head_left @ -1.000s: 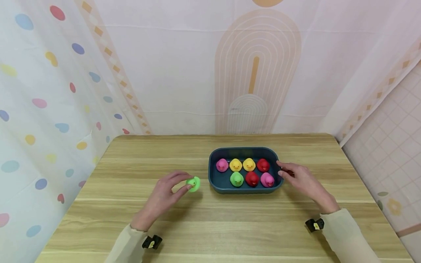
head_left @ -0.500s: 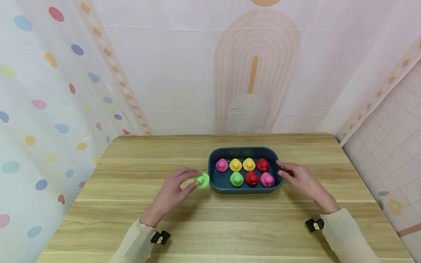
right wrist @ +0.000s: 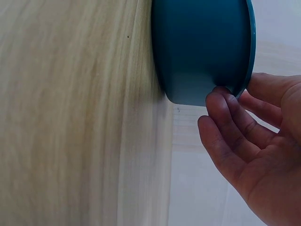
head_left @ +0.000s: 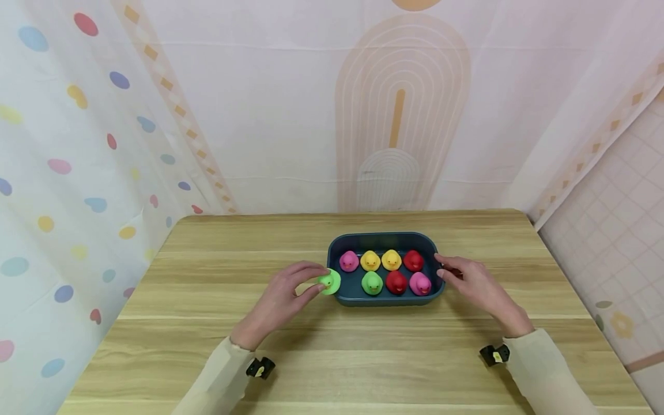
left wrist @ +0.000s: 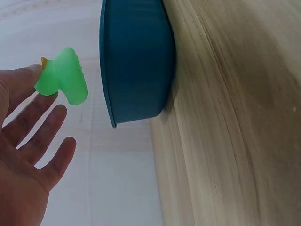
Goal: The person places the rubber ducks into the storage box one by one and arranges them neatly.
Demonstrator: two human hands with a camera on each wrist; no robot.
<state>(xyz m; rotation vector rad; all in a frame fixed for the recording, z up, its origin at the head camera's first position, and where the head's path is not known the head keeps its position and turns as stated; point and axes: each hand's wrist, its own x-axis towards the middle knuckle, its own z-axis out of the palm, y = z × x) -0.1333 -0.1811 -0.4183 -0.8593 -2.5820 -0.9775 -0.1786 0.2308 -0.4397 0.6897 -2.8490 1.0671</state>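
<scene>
My left hand (head_left: pixel 285 294) pinches a light green rubber duck (head_left: pixel 331 282) between thumb and fingertips. In the left wrist view, the duck (left wrist: pixel 70 77) is raised above the table, just outside the rim of a dark teal plastic bin (left wrist: pixel 136 61); in the head view it overlaps the bin's left end. My right hand (head_left: pixel 474 283) holds the bin's right end, thumb at the rim and fingers against the outer wall (right wrist: pixel 202 52). Inside the bin (head_left: pixel 386 302) stand two rows: a pink duck (head_left: pixel 349 261), two yellow and a red behind; a green duck (head_left: pixel 372 283), a red and a pink in front.
The bin stands on a wood-grain table (head_left: pixel 363 369), towards its far edge. Bare bin floor (head_left: pixel 349 283) shows at the front left, beside the green duck. A patterned curtain (head_left: pixel 280 127) hangs behind the table. Small black devices (head_left: pixel 260 368) are on both wrists.
My left hand has carried the green duck rightward, from the table left of the bin up to its left rim. The right hand keeps its hold on the bin.
</scene>
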